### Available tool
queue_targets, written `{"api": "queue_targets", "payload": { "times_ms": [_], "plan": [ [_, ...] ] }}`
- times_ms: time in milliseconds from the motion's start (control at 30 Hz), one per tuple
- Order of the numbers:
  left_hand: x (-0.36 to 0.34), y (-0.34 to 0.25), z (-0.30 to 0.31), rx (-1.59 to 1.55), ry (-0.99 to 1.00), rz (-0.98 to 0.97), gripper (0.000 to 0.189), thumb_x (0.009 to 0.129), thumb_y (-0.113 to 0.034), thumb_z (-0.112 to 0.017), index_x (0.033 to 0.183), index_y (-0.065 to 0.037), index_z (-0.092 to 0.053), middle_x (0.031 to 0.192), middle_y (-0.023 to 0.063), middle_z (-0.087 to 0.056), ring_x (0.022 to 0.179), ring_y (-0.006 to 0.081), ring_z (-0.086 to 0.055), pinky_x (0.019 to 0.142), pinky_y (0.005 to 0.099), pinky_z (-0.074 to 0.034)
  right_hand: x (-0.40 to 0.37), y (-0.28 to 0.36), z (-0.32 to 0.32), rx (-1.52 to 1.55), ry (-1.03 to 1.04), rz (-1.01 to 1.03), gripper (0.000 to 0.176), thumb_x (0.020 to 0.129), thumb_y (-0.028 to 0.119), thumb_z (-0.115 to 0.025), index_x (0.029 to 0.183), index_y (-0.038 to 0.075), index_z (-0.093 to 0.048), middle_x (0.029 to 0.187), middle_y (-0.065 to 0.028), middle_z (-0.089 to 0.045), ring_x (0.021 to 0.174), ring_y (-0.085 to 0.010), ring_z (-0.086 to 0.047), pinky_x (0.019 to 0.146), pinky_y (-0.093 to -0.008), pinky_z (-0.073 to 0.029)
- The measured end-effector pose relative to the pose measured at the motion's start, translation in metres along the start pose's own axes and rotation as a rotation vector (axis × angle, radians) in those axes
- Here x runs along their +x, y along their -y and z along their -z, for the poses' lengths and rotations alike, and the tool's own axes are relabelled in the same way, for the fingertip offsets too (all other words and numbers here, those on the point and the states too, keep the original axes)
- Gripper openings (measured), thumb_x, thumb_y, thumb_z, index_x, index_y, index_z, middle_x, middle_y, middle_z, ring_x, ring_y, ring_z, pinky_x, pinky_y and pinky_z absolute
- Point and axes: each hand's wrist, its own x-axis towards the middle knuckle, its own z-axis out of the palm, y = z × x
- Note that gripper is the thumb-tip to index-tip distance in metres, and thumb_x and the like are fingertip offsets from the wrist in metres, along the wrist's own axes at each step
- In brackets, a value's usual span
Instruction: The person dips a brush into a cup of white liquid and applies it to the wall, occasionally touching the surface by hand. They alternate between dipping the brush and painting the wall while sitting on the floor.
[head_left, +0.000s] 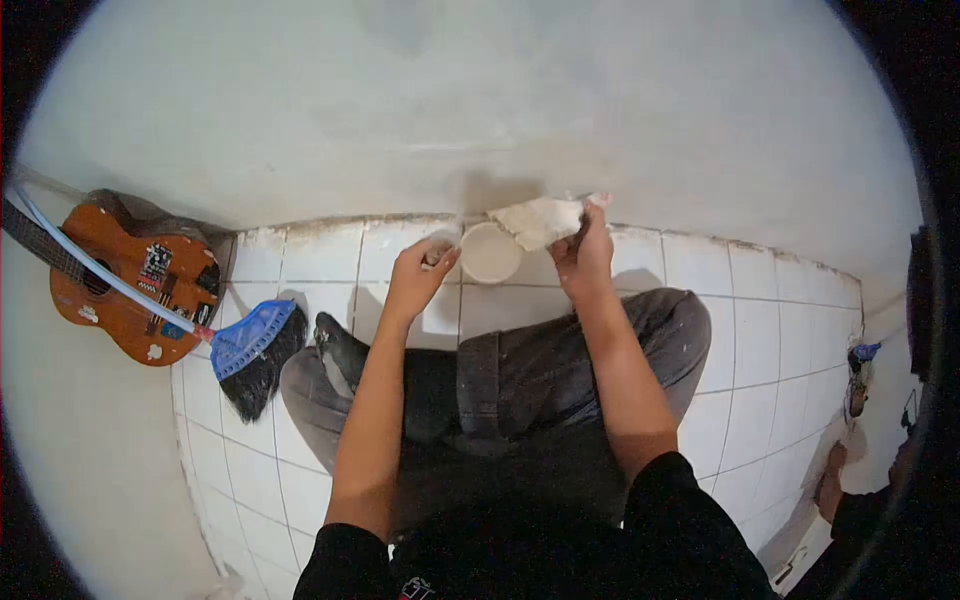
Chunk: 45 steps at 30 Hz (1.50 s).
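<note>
A round off-white tub (pixel 490 262) stands on the tiled floor against the wall, between my two hands. My left hand (pixel 420 275) is just left of the tub, its fingers curled together around something small and greyish that I cannot make out. To the right, my right hand (pixel 590 255) grips a crumpled off-white bag (pixel 540 220), thin like plastic or cloth. The bag slants leftward, and its lower left end hangs beside and partly over the tub's rim. What the tub and bag contain is not clear.
My crossed legs (pixel 520 390) in dark trousers lie under my arms. At the left lean a stickered guitar (pixel 130 290) and a blue broom (pixel 255 345). The wall (pixel 400 120) rises close ahead. Another person's limb (pixel 832 480) and dark clothing show at the right edge.
</note>
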Motion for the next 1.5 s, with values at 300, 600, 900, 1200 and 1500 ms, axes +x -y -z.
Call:
{"api": "queue_targets", "payload": {
  "times_ms": [300, 600, 900, 1200, 1500],
  "plan": [
    [0.0, 0.001, 0.002, 0.016, -0.118, 0.014, 0.024, 0.089, -0.026, -0.068, 0.093, -0.002, -0.069, 0.075, 0.0078, -0.064, 0.069, 0.0148, -0.057, 0.066, 0.0297, -0.048, -0.025, 0.01, -0.009, 0.125, 0.264, -0.164, 0.037, 0.092, 0.032, -0.043, 0.114, 0.006, -0.058, 0.094, -0.0056, -0.064, 0.064, -0.0127, -0.054, 0.056, -0.0277, -0.045],
    [0.0, 0.002, 0.001, 0.055, -0.121, 0.015, 0.025, 0.09, -0.025, -0.067, 0.092, 0.0, -0.068, 0.077, 0.0097, -0.066, 0.068, 0.0163, -0.059, 0.066, 0.0309, -0.049, -0.077, 0.031, -0.025, -0.579, 0.563, 0.678, 0.029, 0.094, 0.02, -0.053, 0.112, -0.001, -0.061, 0.096, -0.0073, -0.065, 0.072, -0.017, -0.059, 0.065, -0.0246, -0.045],
    [-0.001, 0.009, -0.004, -0.013, -0.147, -0.094, 0.023, 0.09, -0.022, -0.066, 0.091, 0.002, -0.066, 0.078, 0.0129, -0.066, 0.067, 0.0195, -0.06, 0.064, 0.0326, -0.049, -0.103, 0.057, -0.079, -0.793, 0.35, 1.196, 0.021, 0.087, 0.0, -0.06, 0.107, 0.003, -0.066, 0.093, -0.0139, -0.066, 0.079, -0.0192, -0.064, 0.073, -0.0282, -0.049],
    [-0.005, 0.002, 0.0, 0.007, -0.159, -0.062, 0.025, 0.091, -0.023, -0.065, 0.09, 0.002, -0.065, 0.079, 0.0145, -0.065, 0.069, 0.0224, -0.061, 0.066, 0.0343, -0.049, -0.071, 0.025, -0.097, -0.666, 0.245, 1.193, 0.019, 0.096, 0.009, -0.055, 0.109, -0.002, -0.062, 0.087, -0.0093, -0.065, 0.074, -0.0098, -0.058, 0.067, -0.0258, -0.047],
    [-0.001, 0.008, -0.002, 0.034, -0.122, -0.044, 0.027, 0.091, -0.024, -0.064, 0.091, 0.003, -0.065, 0.082, 0.0154, -0.065, 0.07, 0.0235, -0.062, 0.067, 0.0352, -0.049, -0.093, 0.032, -0.106, -0.621, 0.274, 1.315, 0.019, 0.094, 0.008, -0.057, 0.11, -0.002, -0.061, 0.095, -0.013, -0.067, 0.08, -0.0136, -0.063, 0.072, -0.0262, -0.049]
  ]
}}
